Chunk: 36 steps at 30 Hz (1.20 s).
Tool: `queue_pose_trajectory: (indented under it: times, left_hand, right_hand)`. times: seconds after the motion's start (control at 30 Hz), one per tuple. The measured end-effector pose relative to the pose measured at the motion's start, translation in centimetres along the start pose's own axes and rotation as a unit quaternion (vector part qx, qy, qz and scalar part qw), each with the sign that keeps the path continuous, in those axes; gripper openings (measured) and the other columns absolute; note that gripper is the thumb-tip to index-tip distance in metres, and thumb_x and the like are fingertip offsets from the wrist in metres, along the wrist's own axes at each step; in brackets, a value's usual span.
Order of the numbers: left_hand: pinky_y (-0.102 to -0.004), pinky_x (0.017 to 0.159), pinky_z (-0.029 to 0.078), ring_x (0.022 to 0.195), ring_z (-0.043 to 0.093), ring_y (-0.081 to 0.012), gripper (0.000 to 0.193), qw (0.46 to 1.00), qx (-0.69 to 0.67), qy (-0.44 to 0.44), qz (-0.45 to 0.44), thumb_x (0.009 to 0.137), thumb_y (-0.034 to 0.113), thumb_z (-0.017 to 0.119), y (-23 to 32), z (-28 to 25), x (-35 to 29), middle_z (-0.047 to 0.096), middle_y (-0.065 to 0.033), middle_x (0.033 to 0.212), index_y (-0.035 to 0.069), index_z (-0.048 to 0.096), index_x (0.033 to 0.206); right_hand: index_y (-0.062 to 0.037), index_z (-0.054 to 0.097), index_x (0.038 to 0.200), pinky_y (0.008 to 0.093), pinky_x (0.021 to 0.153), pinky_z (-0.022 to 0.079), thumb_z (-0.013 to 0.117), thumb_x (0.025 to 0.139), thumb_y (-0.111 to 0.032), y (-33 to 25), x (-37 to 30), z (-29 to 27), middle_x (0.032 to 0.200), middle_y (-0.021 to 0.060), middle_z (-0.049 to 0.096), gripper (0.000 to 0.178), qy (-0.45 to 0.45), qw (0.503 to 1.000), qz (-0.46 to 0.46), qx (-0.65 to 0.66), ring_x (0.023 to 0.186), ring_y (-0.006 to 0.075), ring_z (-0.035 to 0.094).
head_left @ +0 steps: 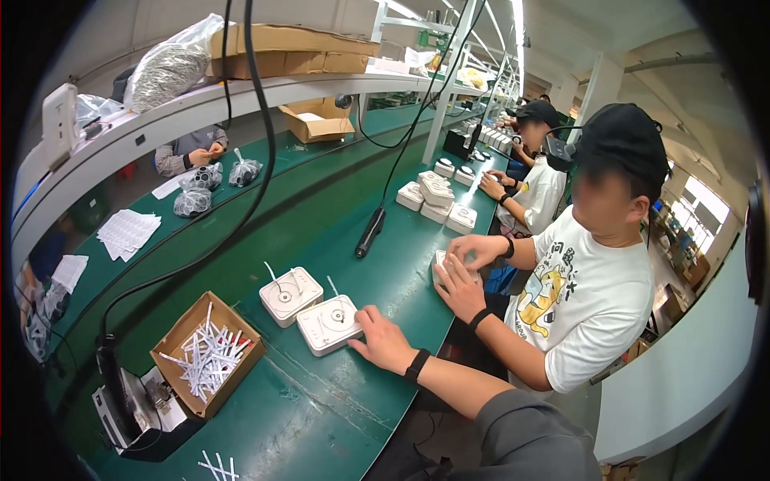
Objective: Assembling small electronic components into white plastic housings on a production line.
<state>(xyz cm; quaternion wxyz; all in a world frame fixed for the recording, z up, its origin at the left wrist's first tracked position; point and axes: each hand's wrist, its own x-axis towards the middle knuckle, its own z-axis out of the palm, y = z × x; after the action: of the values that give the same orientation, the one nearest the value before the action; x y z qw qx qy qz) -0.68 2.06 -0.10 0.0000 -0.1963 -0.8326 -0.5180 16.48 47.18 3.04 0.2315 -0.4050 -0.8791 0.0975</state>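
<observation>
My right hand (385, 341) reaches in from the lower right, a black band on its wrist. Its thumb and fingers grip the right edge of a white square housing (325, 327) with rounded corners. The housing lies flat on the green worktable, with a round hub on its top face and a thin pale strip standing up from it. Touching or very close on its left sits a second such housing (286, 309), also with a strip sticking up. My left hand is not in view.
A cardboard box (249, 357) of white paper strips stands beside a black device (136, 425). Loose strips (218, 466) lie at the front. A black tool (370, 232) hangs on a cable. A co-worker's hands (465, 276) hold a white housing; stacked housings (435, 192) stand beyond.
</observation>
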Motion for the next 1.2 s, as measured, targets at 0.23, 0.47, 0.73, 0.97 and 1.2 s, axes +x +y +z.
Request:
queue_pose_trajectory:
  times: [0.23, 0.47, 0.73, 0.97, 1.2]
  left_hand:
    - [-0.0356, 0.071, 0.056, 0.078, 0.066, -0.0226, 0.027, 0.993, 0.114, -0.012, 0.04, 0.101, 0.019, 0.078, 1.0, 0.9, 0.0, 0.072, -0.0126, 0.093, -0.003, 0.073, 0.117]
    - [-0.0341, 0.075, 0.053, 0.078, 0.063, -0.021, 0.015, 0.993, 0.119, -0.016, 0.018, 0.096, 0.005, 0.073, 0.8, 0.4, 0.3, 0.07, -0.0114, 0.093, -0.001, 0.072, 0.109]
    - [-0.03, 0.081, 0.059, 0.087, 0.074, -0.0161, 0.026, 0.996, -0.085, -0.038, 0.003, 0.094, 0.013, 0.081, 10.1, -7.0, -4.2, 0.078, -0.0081, 0.096, 0.002, 0.076, 0.117]
    - [-0.0294, 0.081, 0.058, 0.087, 0.072, -0.0124, 0.02, 0.976, 0.09, 0.183, -0.075, 0.099, 0.012, 0.075, 9.4, -24.1, -8.7, 0.078, -0.0066, 0.095, 0.0, 0.076, 0.114]
    - [-0.0389, 0.086, 0.059, 0.093, 0.076, -0.0278, 0.048, 0.886, 0.294, 0.065, -0.352, 0.092, 0.039, 0.082, -9.2, -34.9, -12.9, 0.079, -0.0146, 0.099, -0.001, 0.074, 0.117]
  right_hand:
    - [-0.0008, 0.044, 0.143, 0.0515, 0.083, 0.061, 0.085, 0.088, -0.027, 0.8, -0.3, -0.5, 0.131, 0.0246, 0.061, 0.073, 0.015, 0.997, 0.031, 0.065, 0.102, 0.0464, 0.07]
    - [-0.0037, 0.052, 0.133, 0.0571, 0.078, 0.06, 0.077, 0.093, -0.033, -1.5, 0.7, 0.0, 0.105, 0.0306, 0.073, 0.055, -0.033, 0.988, 0.064, 0.136, 0.098, 0.052, 0.07]
    - [0.0101, 0.049, 0.143, 0.0473, 0.094, 0.055, 0.076, 0.1, -0.022, 5.8, -3.2, -0.4, 0.115, 0.0249, 0.07, 0.06, -0.123, 0.989, 0.061, 0.053, 0.106, 0.0358, 0.07]
    - [0.0035, 0.065, 0.136, 0.0507, 0.103, 0.053, 0.071, 0.1, -0.049, -7.5, -11.3, -4.6, 0.132, 0.031, 0.067, 0.064, -0.181, 0.972, -0.102, -0.105, 0.12, 0.0467, 0.065]
    - [-0.0025, 0.071, 0.123, 0.0522, 0.092, 0.056, 0.066, 0.104, -0.041, -13.9, -14.8, -0.8, 0.117, 0.0287, 0.071, 0.043, -0.073, 0.911, -0.405, -0.035, 0.107, 0.0458, 0.068]
